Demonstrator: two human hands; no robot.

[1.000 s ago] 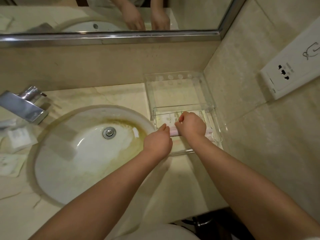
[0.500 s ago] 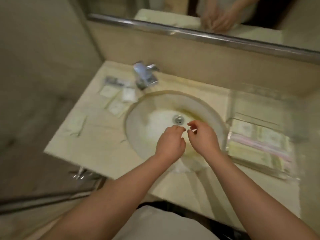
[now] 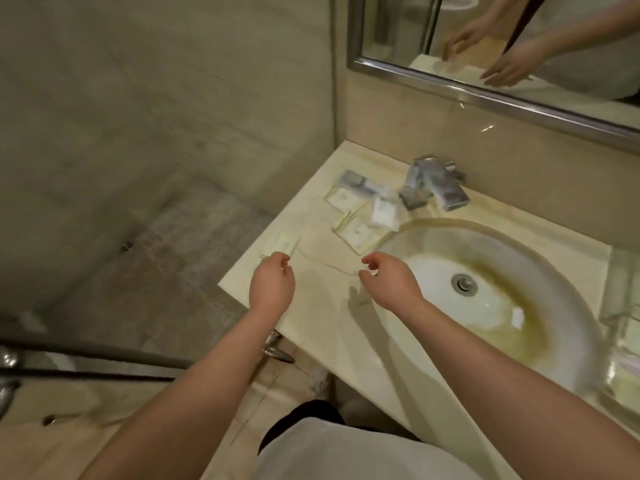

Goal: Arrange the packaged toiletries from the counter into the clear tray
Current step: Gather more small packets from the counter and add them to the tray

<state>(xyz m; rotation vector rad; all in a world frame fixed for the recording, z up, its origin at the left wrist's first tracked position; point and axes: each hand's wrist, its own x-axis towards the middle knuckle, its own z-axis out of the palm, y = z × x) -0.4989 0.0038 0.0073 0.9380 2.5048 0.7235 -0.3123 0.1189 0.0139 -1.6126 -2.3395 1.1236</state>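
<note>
Packets lie in a loose cluster on the worktop (image 3: pixel 322 233), left of the tap (image 3: pixel 436 188) and between the far-left corner and the rim of the sink (image 3: pixel 519 258). In the cluster I make out a grey packet (image 3: pixel 353 180) farthest back, a cream packet (image 3: pixel 343 197) just nearer than it, a white sachet (image 3: pixel 382 213) by the tap's base, and a second cream packet (image 3: pixel 356 233) close to the sink rim. Blur keeps me from reading any print. A lone packet (image 3: pixel 282 243) lies apart from these, at the left edge of the worktop. The left hand (image 3: pixel 272 284) hangs over the near-left corner with its fingers loosely curled and nothing in them. Its fingertips reach the near end of that lone packet, but I cannot tell whether they touch it. The right hand (image 3: pixel 389 284) is beside it to the right, over the left rim of the sink. Its thumb and fingers are loosely bent with a gap between them, and it is also empty. The clear tray (image 3: pixel 623 289) sits at the right edge of the view, across the sink from both hands and cut off by the frame. Pale stacked packets (image 3: pixel 627 379) lie inside it. On the far wall, the mirror (image 3: pixel 485 46) reflects both hands.
</note>
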